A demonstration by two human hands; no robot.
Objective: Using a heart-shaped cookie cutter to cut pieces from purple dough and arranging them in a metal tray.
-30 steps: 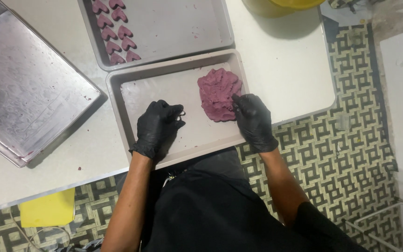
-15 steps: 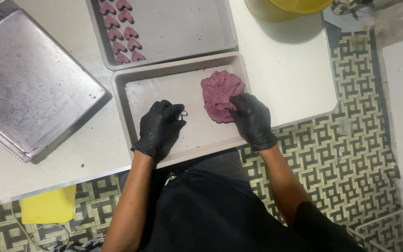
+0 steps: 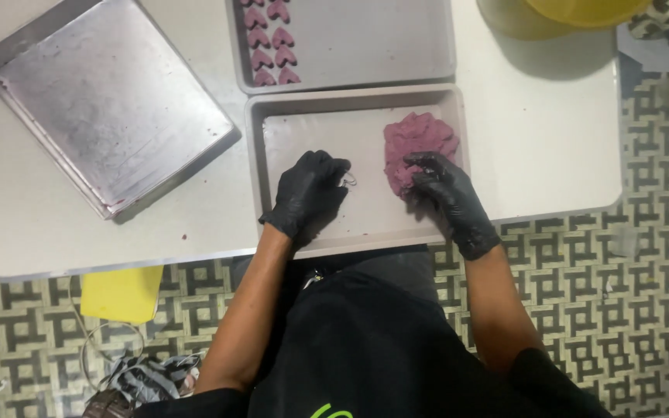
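Purple dough point(image 3: 416, 143), 1 lump, sits at the right end of the near tray point(image 3: 272, 166); we've got both hands in that tray, w/ black gloves on. Our right hand point(image 3: 447, 193) rests on the lump's near edge, fingers curled down into it, pinching dough. Our left hand point(image 3: 310, 193) lies on the tray's bare middle, apart from the dough, fingers bent narrow around a small metal cutter point(image 3: 348, 179) that peeks out at the fingertips.

Head view only. We count 3 trays on the white table point(image 3: 551, 139): near tray, far tray point(image 3: 381, 46) just behind it, empty tray point(image 3: 102, 101) at left, turned askew. Far tray holds 7 purple hearts point(image 3: 269, 46) in 2 columns at its left end; more may be cut off at the top. 1 yellow bowl point(image 3: 582, 11) top right, 1 yellow stool point(image 3: 121, 294) under the table edge.
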